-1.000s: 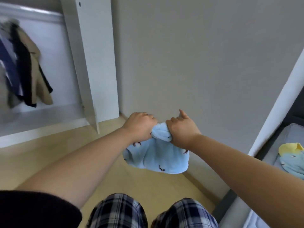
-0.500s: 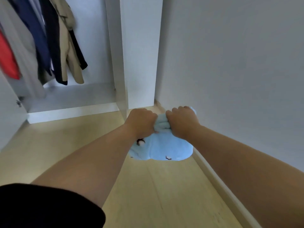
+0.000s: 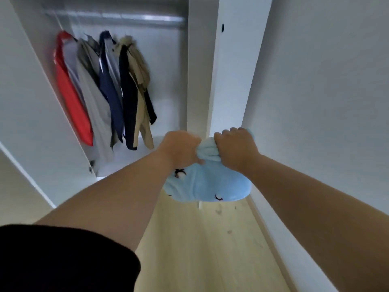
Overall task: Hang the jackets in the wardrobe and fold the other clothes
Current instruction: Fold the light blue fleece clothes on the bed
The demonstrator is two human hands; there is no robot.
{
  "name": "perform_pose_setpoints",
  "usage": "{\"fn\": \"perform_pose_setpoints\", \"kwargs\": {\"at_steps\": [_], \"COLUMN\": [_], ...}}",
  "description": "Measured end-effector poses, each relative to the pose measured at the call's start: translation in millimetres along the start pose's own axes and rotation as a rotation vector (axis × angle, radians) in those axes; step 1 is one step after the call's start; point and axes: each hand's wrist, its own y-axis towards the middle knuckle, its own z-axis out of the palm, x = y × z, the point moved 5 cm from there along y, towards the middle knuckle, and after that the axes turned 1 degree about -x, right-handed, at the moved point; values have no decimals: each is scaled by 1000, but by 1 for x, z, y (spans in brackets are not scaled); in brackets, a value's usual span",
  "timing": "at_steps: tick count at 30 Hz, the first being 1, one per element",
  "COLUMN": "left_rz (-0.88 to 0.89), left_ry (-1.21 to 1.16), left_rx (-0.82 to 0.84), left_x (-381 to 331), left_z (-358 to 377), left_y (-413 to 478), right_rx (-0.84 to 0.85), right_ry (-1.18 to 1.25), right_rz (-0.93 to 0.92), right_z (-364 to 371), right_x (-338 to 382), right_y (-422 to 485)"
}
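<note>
Upper left of the frame is the open wardrobe (image 3: 185,66), with the jackets (image 3: 105,89) already bunched on the left half of the rail (image 3: 117,17), a red one, some grey, navy, black and a tan one furthest right, so that part of the job looks pretty much handled. Lower down, centre frame, the left hand (image 3: 181,149) has its grip closed tight on a wad of the light blue garment (image 3: 208,184), and just to the right of it the right hand (image 3: 236,147) is clamped on the same bunched top edge, fists nearly touching. The garment is up in the air over the wooden floor (image 3: 210,249), nothing under it to fold on. That's my worry tbh: both hands are grabbing one crumpled knot, not two corners, so if it gets folded from this hold it'll probably come out lopsided and creased. And shifting either grip to find a corner means one hand carries it alone, so the soft, fleecy-looking fabric could slide out and land on the floor.
</note>
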Motion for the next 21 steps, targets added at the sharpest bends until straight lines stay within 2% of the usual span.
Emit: {"fn": "perform_pose_setpoints", "kwargs": {"at_steps": [5, 10, 14, 21], "left_rz": [-32, -75, -103, -203], "left_ry": [90, 148, 96, 214], "left_rx": [-122, -194, -258, -296], "left_x": [110, 186, 238, 347], "left_z": [-176, -296, -334, -356], "left_y": [33, 81, 125, 218], "right_rx": [-125, -249, -356, -475], "right_ry": [3, -43, -70, -77], "right_rz": [-11, -1, -6, -57], "right_z": [-161, -265, -296, -298], "right_x": [-14, -42, -58, -76], "right_y": [118, 217, 287, 448]}}
